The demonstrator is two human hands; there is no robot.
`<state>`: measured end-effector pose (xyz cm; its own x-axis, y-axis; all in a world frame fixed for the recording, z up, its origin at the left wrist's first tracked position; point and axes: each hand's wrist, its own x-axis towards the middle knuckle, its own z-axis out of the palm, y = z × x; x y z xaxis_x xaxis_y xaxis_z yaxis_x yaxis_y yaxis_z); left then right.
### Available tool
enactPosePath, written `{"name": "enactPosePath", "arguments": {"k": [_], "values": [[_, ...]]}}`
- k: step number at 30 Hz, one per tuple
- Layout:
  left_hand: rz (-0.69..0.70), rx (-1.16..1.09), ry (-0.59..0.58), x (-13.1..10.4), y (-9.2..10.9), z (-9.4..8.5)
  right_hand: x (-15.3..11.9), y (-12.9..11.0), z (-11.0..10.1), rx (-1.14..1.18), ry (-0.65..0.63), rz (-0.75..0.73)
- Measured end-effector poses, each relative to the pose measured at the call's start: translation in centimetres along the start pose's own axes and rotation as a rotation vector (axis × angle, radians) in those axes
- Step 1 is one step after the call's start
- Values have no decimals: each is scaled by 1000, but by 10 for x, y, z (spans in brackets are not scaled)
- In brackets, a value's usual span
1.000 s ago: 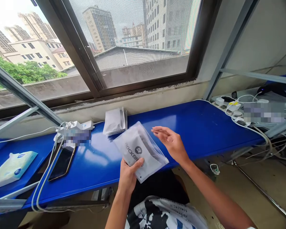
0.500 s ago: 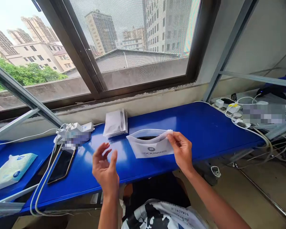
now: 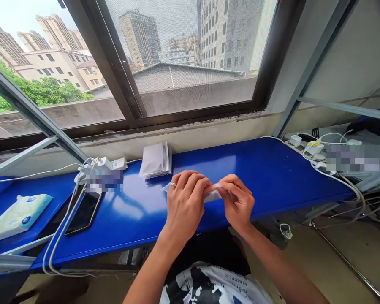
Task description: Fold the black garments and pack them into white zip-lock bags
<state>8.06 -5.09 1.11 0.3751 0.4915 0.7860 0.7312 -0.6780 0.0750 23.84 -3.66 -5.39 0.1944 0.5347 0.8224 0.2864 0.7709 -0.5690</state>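
Observation:
Both hands are on a frosted white zip bag (image 3: pixel 213 195), held above the front part of the blue table. My left hand (image 3: pixel 187 198) lies over the bag's left and middle part with its fingers closed on the top edge, hiding most of it. At the bag's right end, my right hand (image 3: pixel 239 200) pinches the upper edge between thumb and fingers. The printed front and the dark thing inside are hidden now. Behind my left hand stands a stack of flat white packets (image 3: pixel 156 160).
The blue table (image 3: pixel 256 169) runs along a window. On the left are a phone (image 3: pixel 85 212), a tissue pack (image 3: pixel 20 216) and a power strip with white plugs (image 3: pixel 103 164). Cables (image 3: pixel 47 249) hang over the front edge. More chargers (image 3: pixel 315 147) lie at the right.
My left hand, open and apart from the bag before, has moved right and closed on its top edge. The bag's gaping mouth no longer shows. My right hand still grips the right end.

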Motion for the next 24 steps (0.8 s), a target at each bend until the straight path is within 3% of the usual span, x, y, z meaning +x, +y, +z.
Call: {"name": "enactPosePath", "arguments": {"k": [5, 9, 11, 13, 16, 18, 21, 24], "values": [[-7, 177, -80, -20, -35, -9, 9, 12, -23, -212, 299, 34], [-100, 179, -101, -29, -67, -8, 11, 26, -30, -364, 263, 69], [-247, 0, -57, -33, -75, -6, 9, 32, -26, -354, 260, 162], [-496, -335, 26, -42, -74, -2, 4, 38, -18, -294, 318, 329], [-936, -906, 142, -64, -57, 11, -8, 41, -2, -109, 410, 619], [-1147, -1198, 170, -79, -42, 23, -22, 40, 11, 12, 414, 748], [-1310, -1364, 281, -84, -34, 35, -46, 33, 28, 140, 271, 855], [-1343, -1187, 458, -63, -70, 26, -62, 27, 32, 319, -142, 930]]}}
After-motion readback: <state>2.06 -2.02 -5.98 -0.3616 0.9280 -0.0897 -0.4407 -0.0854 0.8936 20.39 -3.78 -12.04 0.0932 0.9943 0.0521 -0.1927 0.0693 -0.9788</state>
